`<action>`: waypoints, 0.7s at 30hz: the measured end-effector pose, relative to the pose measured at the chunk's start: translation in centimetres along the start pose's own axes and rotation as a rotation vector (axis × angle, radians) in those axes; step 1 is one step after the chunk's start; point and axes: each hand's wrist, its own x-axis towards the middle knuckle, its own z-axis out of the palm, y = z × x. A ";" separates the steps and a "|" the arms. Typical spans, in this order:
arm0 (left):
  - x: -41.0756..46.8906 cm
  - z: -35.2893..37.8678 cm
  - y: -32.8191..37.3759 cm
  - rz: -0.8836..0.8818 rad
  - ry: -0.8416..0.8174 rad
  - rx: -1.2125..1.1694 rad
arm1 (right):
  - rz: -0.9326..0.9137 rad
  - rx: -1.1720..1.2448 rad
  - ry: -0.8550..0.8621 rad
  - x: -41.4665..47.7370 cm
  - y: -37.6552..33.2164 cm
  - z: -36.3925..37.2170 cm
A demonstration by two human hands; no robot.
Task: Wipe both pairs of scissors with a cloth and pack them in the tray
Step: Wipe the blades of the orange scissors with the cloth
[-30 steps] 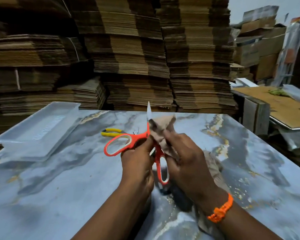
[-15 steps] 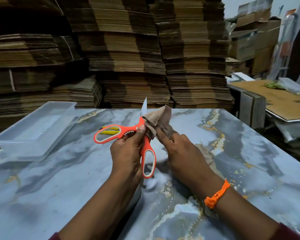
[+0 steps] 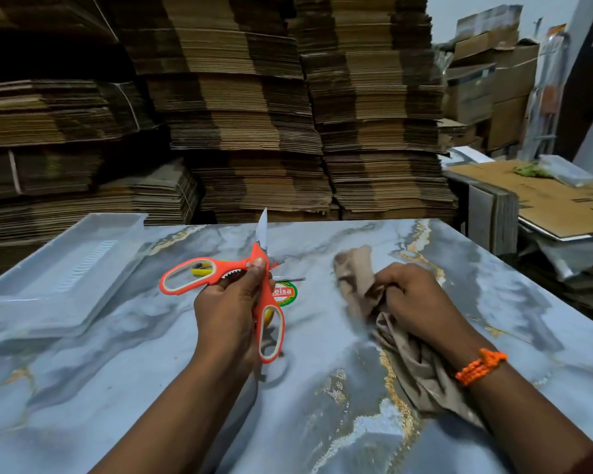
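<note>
My left hand [image 3: 231, 313] grips the orange scissors [image 3: 189, 278] near the pivot, handles spread wide, one blade pointing up. To the right, my right hand [image 3: 415, 299] clutches the beige cloth [image 3: 404, 357], which trails on the marble table [image 3: 117, 371] toward me. The cloth is apart from the scissors. The yellow scissors [image 3: 201, 269] lie on the table behind the orange ones, mostly hidden, with a round label [image 3: 286, 293] showing. A clear plastic tray [image 3: 59, 271] sits at the table's far left.
Tall stacks of flattened cardboard [image 3: 254, 114] rise behind the table's far edge. At the right stand boxes and a lower surface covered with a cardboard sheet [image 3: 545, 200].
My right hand has pulled the cloth off the blade and moved right, down onto the table. The orange scissors stay held up in my left hand, the blade now bare.
</note>
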 end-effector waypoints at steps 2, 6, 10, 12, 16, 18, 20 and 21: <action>0.0 0.0 0.5 -0.006 -0.014 -0.018 | 0.066 0.067 -0.179 -0.2 -1.0 -0.4; -0.3 0.2 0.7 0.023 -0.013 -0.034 | 0.172 -0.123 -0.152 -0.5 -1.7 -0.7; -0.5 0.4 0.6 0.015 -0.008 -0.002 | 0.150 -0.288 -0.151 -0.9 -3.0 0.3; -0.6 0.5 0.4 0.029 -0.006 0.003 | 0.116 -0.308 -0.225 -1.0 -3.9 0.9; -0.4 0.6 -0.2 0.055 -0.022 0.037 | 0.017 -0.503 -0.313 -0.3 -5.1 1.4; -0.5 0.7 -0.2 0.075 -0.035 0.071 | -0.003 -0.638 -0.202 0.3 -5.8 0.5; -0.9 0.8 0.1 0.126 -0.040 0.124 | -0.019 -0.662 -0.039 0.6 -6.8 -0.5; -1.2 1.0 0.2 0.159 -0.036 0.142 | -0.018 -0.649 0.031 0.5 -7.2 -0.6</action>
